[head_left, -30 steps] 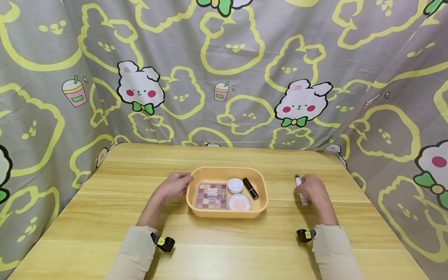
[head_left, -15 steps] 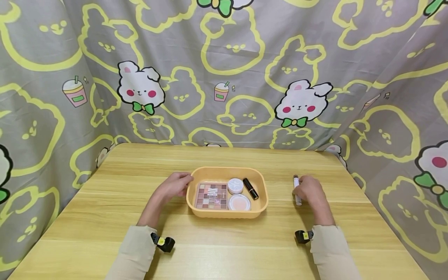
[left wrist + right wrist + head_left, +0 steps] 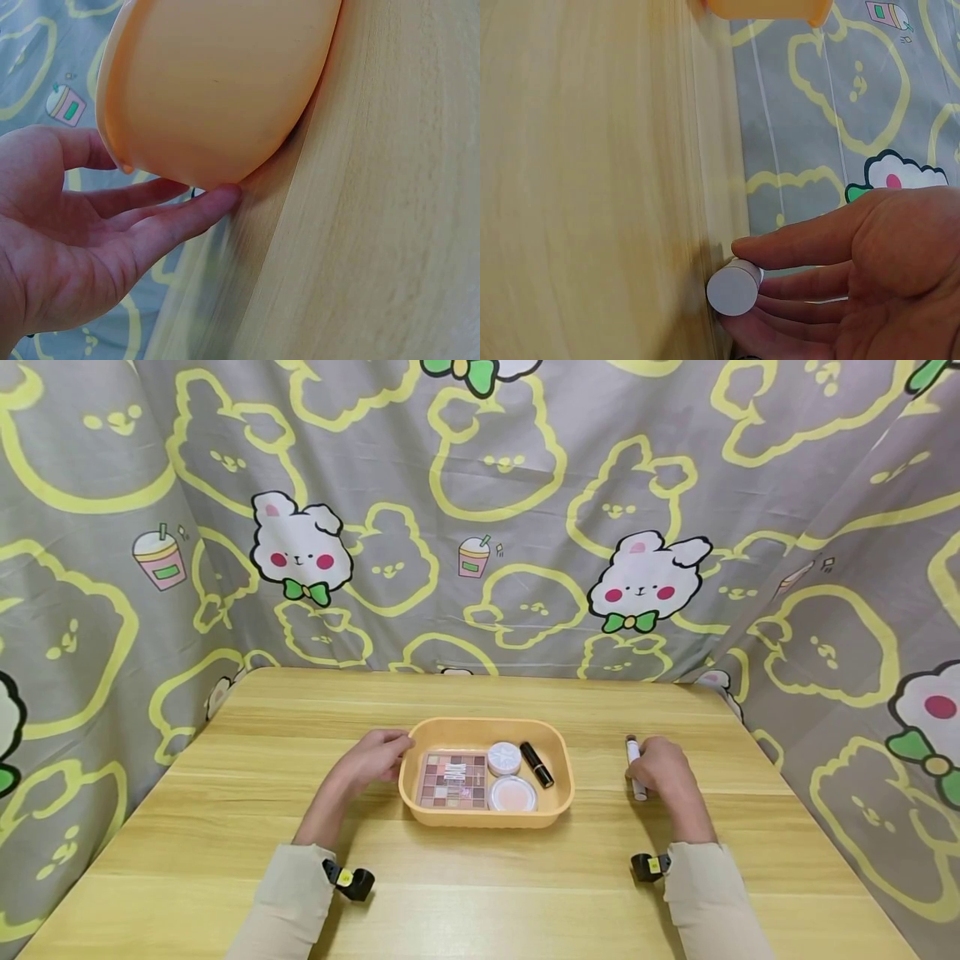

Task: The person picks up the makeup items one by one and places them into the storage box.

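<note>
A yellow-orange plastic basket holds a makeup palette, a round white container, a round compact and a black lipstick tube. My left hand touches the basket's left end. In the left wrist view its thumb lies fairly straight against the lower wall, with the other fingers by the rim. To the right of the basket, my right hand pinches a slim white tube with a dark far end. Its round white end faces the right wrist camera, close to the tabletop.
The wooden table reaches back to a grey curtain with yellow cartoon outlines. Bare tabletop lies between the basket and the white tube. A small black camera sits on the left wrist and another camera on the right.
My right hand has shifted slightly left with the white tube, which has turned a little more upright in the head view. The left hand and the basket have stayed in place.
</note>
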Action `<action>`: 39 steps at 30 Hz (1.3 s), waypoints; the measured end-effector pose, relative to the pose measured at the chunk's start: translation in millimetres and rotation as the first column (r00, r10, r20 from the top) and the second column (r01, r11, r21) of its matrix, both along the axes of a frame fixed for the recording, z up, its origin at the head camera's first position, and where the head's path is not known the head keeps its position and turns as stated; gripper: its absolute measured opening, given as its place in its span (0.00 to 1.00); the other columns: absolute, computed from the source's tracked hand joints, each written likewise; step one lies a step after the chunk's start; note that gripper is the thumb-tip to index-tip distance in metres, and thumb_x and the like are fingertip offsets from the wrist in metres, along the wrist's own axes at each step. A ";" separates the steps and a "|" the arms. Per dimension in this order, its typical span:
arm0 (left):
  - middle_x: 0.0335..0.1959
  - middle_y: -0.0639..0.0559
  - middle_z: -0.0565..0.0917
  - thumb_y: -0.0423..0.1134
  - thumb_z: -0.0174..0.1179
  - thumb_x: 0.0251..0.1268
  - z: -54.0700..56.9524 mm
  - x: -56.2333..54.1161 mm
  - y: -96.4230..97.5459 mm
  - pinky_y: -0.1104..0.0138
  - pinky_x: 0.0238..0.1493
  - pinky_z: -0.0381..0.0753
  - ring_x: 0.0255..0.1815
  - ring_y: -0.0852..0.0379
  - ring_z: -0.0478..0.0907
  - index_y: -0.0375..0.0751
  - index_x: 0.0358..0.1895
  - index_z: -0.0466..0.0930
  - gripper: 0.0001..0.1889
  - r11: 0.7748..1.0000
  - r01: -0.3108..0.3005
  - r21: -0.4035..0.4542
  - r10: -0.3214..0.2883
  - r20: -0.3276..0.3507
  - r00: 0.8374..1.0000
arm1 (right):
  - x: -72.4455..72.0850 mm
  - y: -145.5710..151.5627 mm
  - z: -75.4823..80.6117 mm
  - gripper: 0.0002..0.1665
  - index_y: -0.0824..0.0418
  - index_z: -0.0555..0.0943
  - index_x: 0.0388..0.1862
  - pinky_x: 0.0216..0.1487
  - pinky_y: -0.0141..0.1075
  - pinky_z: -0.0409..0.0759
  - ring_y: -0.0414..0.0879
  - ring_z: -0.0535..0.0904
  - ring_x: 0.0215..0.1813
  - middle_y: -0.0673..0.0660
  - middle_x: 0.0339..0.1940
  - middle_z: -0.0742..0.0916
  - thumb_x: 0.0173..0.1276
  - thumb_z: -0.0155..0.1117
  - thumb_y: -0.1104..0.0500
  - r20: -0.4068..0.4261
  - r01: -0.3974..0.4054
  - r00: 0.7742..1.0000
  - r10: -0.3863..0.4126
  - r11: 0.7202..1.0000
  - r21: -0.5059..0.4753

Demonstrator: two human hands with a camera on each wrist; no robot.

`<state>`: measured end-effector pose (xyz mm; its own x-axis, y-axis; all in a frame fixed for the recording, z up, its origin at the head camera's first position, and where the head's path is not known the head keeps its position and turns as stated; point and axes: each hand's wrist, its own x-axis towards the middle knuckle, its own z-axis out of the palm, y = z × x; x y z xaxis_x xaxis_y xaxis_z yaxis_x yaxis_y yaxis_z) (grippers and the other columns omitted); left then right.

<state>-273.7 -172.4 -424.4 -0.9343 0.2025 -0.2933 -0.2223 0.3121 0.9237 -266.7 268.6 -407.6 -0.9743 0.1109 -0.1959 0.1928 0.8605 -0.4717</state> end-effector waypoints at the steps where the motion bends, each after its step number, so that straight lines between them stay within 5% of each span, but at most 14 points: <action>1: 0.66 0.32 0.75 0.42 0.46 0.80 -0.1 -0.1 0.0 0.60 0.53 0.86 0.63 0.43 0.78 0.28 0.76 0.59 0.30 1.000 -0.001 -0.002 0.001 -0.001 1.000 | -0.2 0.0 -0.1 0.16 0.78 0.80 0.43 0.23 0.35 0.80 0.50 0.79 0.26 0.68 0.32 0.83 0.60 0.65 0.66 0.002 -0.002 1.000 0.002 1.000 0.006; 39: 0.56 0.36 0.79 0.43 0.45 0.80 0.4 -0.2 -2.1 0.66 0.44 0.85 0.53 0.51 0.81 0.30 0.73 0.66 0.26 1.000 0.006 -0.024 -0.006 -0.017 1.000 | -0.5 1.1 -2.9 0.09 0.71 0.80 0.26 0.20 0.34 0.76 0.46 0.77 0.19 0.61 0.21 0.82 0.57 0.63 0.64 -0.049 0.025 0.998 -0.025 1.000 0.018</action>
